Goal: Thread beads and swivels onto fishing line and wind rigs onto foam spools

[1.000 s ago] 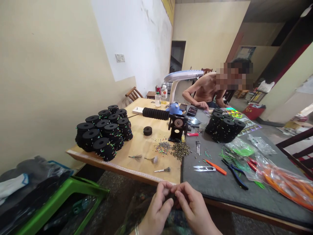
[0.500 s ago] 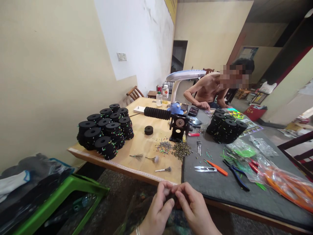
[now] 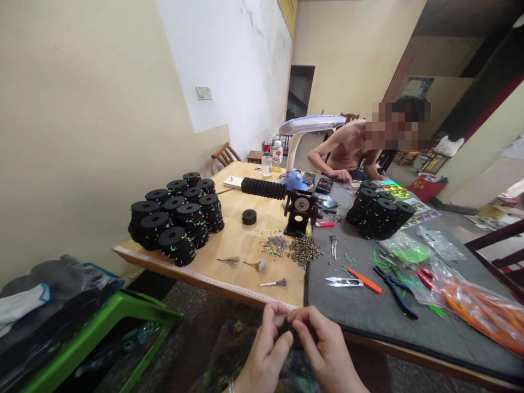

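Observation:
My left hand and my right hand meet just below the table's near edge, fingers curled and pinched together round a small dark object that I cannot make out. On the wooden table above them lie small tufted brushes, piles of tiny beads and a black winding device with a ribbed black handle.
Stacks of black foam spools stand at the left and on the grey mat. Snips, an orange tool, pliers and plastic bags lie on the mat. A person sits at the far end. A green stool stands lower left.
My hands have stayed together at the table edge with only slight finger movement. The view has shifted a little.

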`<state>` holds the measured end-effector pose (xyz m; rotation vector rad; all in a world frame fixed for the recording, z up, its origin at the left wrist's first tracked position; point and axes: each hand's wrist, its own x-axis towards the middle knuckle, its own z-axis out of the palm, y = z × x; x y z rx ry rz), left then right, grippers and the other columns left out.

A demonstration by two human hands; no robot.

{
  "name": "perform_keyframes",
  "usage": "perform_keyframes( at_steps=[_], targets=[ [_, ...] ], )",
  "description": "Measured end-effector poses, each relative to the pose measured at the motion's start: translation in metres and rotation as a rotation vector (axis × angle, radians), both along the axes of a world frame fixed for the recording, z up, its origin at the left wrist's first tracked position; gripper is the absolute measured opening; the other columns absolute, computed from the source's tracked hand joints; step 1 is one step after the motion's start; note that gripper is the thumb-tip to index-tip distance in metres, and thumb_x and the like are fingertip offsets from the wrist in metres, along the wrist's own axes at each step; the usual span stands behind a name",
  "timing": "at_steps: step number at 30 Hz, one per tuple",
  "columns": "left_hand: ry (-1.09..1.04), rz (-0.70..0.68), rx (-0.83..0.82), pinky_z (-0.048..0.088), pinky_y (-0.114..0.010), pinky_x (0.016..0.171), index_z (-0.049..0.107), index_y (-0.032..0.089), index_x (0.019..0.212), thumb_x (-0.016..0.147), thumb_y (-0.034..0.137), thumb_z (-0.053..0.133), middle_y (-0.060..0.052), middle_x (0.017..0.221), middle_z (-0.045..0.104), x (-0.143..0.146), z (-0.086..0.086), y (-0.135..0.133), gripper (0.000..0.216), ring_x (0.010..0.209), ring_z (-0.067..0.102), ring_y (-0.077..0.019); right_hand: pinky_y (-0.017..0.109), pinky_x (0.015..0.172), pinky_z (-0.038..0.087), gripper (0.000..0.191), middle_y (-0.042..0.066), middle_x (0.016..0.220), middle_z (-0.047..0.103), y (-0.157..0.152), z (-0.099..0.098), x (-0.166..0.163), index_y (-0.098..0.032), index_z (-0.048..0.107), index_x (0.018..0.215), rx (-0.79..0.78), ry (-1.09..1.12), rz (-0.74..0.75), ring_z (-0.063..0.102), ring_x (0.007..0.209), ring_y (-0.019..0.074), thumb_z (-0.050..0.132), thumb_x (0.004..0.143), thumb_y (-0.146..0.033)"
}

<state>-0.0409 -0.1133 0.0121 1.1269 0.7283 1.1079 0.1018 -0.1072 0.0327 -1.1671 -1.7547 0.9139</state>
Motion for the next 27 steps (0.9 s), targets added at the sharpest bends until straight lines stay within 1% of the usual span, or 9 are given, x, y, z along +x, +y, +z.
perform_keyframes(
  at_steps=[7, 10, 13, 16, 21, 23, 27],
  targets=[
    [-0.008, 0.019, -0.02, 0.039, -0.034, 0.093, 0.044, 0.022, 0.104, 0.087, 0.024, 0.05, -0.004, 0.1, 0.062, 0.001, -0.001, -0.003, 0.018, 0.096, 0.055, -0.0187, 0.023, 0.068, 0.047, 0.017, 0.004, 0.079, 0.067, -0.003, -0.003, 0.0, -0.02, 0.058, 0.08, -0.013, -0.016, 0.007, 0.063, 0.072, 0.0162, 0.048, 0.092, -0.028],
    [-0.041, -0.014, -0.032, 0.039, -0.036, 0.092, 0.043, 0.022, 0.104, 0.088, 0.028, 0.051, -0.006, 0.104, 0.062, 0.0, -0.002, -0.002, 0.02, 0.098, 0.055, -0.0199, 0.026, 0.07, 0.049, 0.021, 0.006, 0.081, 0.068, -0.001, -0.003, 0.002, -0.019, 0.06, 0.081, -0.075, 0.039, 0.006, 0.063, 0.074, 0.0179, 0.049, 0.091, -0.034],
    [-0.08, -0.042, -0.056, 0.037, -0.038, 0.095, 0.041, 0.023, 0.107, 0.088, 0.032, 0.051, -0.008, 0.113, 0.062, -0.001, -0.003, 0.001, 0.024, 0.107, 0.053, -0.0218, 0.026, 0.059, 0.05, 0.029, 0.006, 0.08, 0.067, 0.003, -0.003, 0.007, -0.018, 0.062, 0.086, -0.253, 0.206, 0.024, 0.062, 0.065, 0.0162, 0.05, 0.089, -0.045],
    [-0.089, -0.055, -0.07, 0.034, -0.039, 0.097, 0.043, 0.022, 0.106, 0.087, 0.031, 0.053, -0.009, 0.117, 0.061, -0.002, -0.002, 0.002, 0.023, 0.113, 0.051, -0.0237, 0.021, 0.045, 0.047, 0.037, 0.005, 0.081, 0.064, 0.008, -0.003, 0.011, -0.017, 0.061, 0.093, -0.406, 0.365, 0.041, 0.06, 0.059, 0.0135, 0.056, 0.084, -0.052],
    [-0.057, -0.06, -0.054, 0.034, -0.039, 0.097, 0.044, 0.022, 0.107, 0.087, 0.028, 0.053, -0.009, 0.117, 0.061, -0.002, 0.0, 0.002, 0.023, 0.112, 0.052, -0.0227, 0.016, 0.039, 0.04, 0.037, 0.0, 0.07, 0.06, 0.014, 0.001, 0.011, -0.015, 0.062, 0.086, -0.477, 0.377, 0.064, 0.057, 0.052, 0.0103, 0.065, 0.077, -0.051],
    [-0.052, -0.063, -0.046, 0.034, -0.038, 0.097, 0.044, 0.022, 0.108, 0.087, 0.026, 0.053, -0.009, 0.118, 0.061, -0.002, 0.001, 0.003, 0.023, 0.115, 0.051, -0.0227, 0.015, 0.039, 0.038, 0.038, 0.001, 0.073, 0.062, 0.015, 0.002, 0.01, -0.015, 0.061, 0.084, -0.484, 0.373, 0.058, 0.056, 0.05, 0.0088, 0.067, 0.075, -0.051],
    [-0.063, -0.078, -0.023, 0.034, -0.039, 0.097, 0.042, 0.022, 0.109, 0.088, 0.025, 0.053, -0.009, 0.12, 0.06, -0.002, 0.002, 0.003, 0.024, 0.115, 0.051, -0.0232, 0.014, 0.038, 0.034, 0.036, 0.004, 0.085, 0.065, 0.017, 0.002, 0.01, -0.015, 0.059, 0.078, -0.508, 0.381, 0.05, 0.055, 0.049, 0.0069, 0.069, 0.073, -0.05]
  ],
)
